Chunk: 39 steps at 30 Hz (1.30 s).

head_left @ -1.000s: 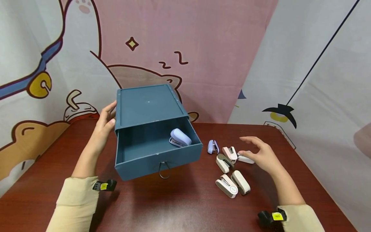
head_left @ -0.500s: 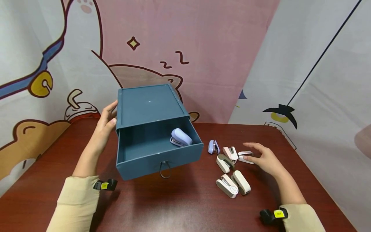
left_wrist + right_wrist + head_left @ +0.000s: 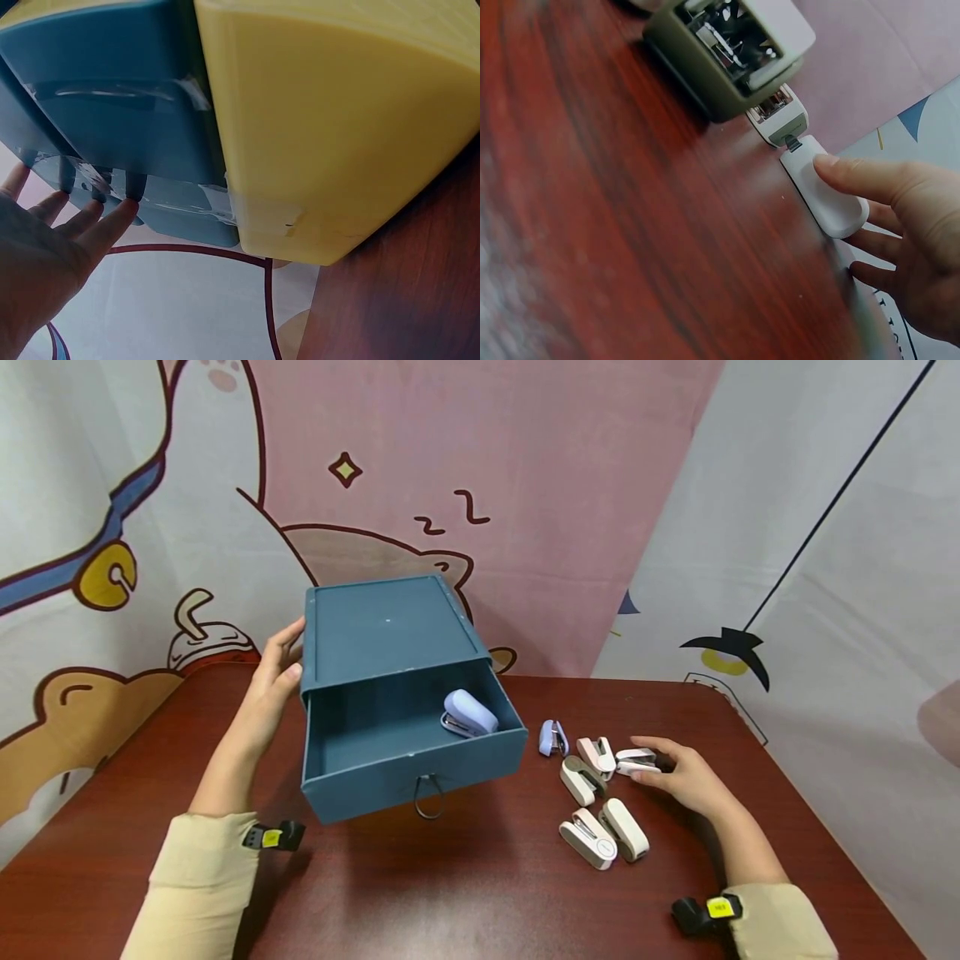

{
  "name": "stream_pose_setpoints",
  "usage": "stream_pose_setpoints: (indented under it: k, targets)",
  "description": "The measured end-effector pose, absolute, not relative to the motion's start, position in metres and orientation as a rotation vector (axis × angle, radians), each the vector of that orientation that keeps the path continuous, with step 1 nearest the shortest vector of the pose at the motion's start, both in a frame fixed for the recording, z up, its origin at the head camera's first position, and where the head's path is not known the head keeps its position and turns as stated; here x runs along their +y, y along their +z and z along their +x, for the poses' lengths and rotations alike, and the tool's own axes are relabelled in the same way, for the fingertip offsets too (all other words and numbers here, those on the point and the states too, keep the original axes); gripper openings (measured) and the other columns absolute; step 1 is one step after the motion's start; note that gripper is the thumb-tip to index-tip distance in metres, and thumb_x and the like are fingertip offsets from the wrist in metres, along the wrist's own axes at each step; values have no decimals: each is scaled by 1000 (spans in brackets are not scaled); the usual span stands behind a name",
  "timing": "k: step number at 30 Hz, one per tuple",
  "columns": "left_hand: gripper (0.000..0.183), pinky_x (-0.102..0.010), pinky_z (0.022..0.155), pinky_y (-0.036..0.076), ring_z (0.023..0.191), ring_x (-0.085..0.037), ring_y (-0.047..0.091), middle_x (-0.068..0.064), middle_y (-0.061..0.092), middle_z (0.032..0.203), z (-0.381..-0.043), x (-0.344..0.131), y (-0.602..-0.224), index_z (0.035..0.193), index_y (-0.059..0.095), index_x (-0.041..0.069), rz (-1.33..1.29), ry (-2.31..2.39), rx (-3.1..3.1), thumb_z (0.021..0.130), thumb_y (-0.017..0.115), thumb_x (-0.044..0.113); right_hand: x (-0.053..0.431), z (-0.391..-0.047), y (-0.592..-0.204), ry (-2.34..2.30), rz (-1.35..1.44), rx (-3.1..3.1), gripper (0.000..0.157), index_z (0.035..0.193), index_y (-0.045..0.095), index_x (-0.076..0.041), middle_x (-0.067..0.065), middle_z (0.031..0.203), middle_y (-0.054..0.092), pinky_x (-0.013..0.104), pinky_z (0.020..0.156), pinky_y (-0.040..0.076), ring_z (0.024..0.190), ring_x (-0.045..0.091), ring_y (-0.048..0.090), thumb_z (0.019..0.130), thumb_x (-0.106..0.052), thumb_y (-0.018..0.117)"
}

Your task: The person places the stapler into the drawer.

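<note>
My left hand rests against the left side of a blue-grey drawer box. In the left wrist view its fingertips press the taped blue side, fingers extended. The box's drawer is pulled out and holds a lavender stapler. At the right, my right hand pinches a small white stapler between thumb and fingers; it lies low by the table surface. Left of it are a pink-and-white stapler and an olive-and-white one.
A second lavender stapler stands right of the drawer. Two cream staplers, one flat and one on its side, lie nearer on the brown table. A yellow panel adjoins the blue side. A printed curtain hangs behind.
My right hand first draws back slightly from the white stapler, then lowers and closes its thumb and fingers on it. My left hand and the box stay put.
</note>
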<state>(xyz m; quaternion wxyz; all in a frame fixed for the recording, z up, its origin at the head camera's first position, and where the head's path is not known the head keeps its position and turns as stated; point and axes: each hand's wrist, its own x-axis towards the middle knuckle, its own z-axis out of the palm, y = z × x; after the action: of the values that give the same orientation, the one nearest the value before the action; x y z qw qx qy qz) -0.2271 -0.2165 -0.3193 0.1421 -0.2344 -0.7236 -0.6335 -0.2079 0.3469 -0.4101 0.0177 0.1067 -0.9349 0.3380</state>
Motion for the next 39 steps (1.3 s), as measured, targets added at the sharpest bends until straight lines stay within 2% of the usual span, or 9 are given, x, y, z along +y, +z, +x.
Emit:
stream_pose_setpoints:
  k: [8, 16, 19, 26, 30, 39]
  targets:
    - [61, -49, 103, 21, 137, -29, 23, -6, 25, 153, -228, -218, -321, 151, 26, 16, -678, -1826, -2090, 96, 47, 32, 345, -208, -411, 996, 322, -2888, 49, 128, 58, -1, 25, 125, 54, 56, 89, 38, 107, 39, 50, 86, -19, 73]
    - [61, -43, 102, 25, 136, -31, 23, -8, 25, 153, -228, -217, -322, 151, 26, 16, -691, -1833, -2077, 97, 48, 33, 343, -206, -411, 970, 330, -2843, 43, 122, 63, 0, 20, 118, 58, 52, 87, 41, 103, 34, 53, 86, -21, 74]
    - [61, -42, 101, 26, 135, -31, 24, -8, 25, 152, -227, -217, -321, 151, 26, 15, -696, -1833, -2074, 97, 47, 32, 341, -205, -409, 950, 320, -2800, 42, 120, 64, -1, 18, 116, 60, 47, 84, 43, 100, 31, 54, 85, -23, 74]
    - [60, -49, 101, 24, 135, -31, 24, -7, 24, 153, -227, -216, -320, 152, 25, 18, -689, -1774, -2124, 97, 44, 30, 336, -201, -402, 925, 271, -2669, 41, 117, 66, -3, 13, 112, 61, 22, 71, 42, 91, 24, 52, 84, -25, 76]
    - [60, -51, 102, 23, 136, -32, 24, -7, 24, 153, -228, -217, -320, 152, 24, 18, -688, -1773, -2127, 97, 44, 31, 332, -201, -398, 949, 246, -2606, 39, 117, 67, -5, 11, 111, 61, 19, 70, 40, 89, 18, 50, 84, -24, 76]
    - [60, -46, 101, 25, 135, -31, 25, -6, 25, 152, -227, -216, -319, 152, 26, 18, -687, -1799, -2104, 97, 46, 32, 316, -198, -381, 1033, 207, -2481, 37, 117, 68, -5, 7, 109, 61, 16, 69, 38, 87, 11, 48, 84, -22, 75]
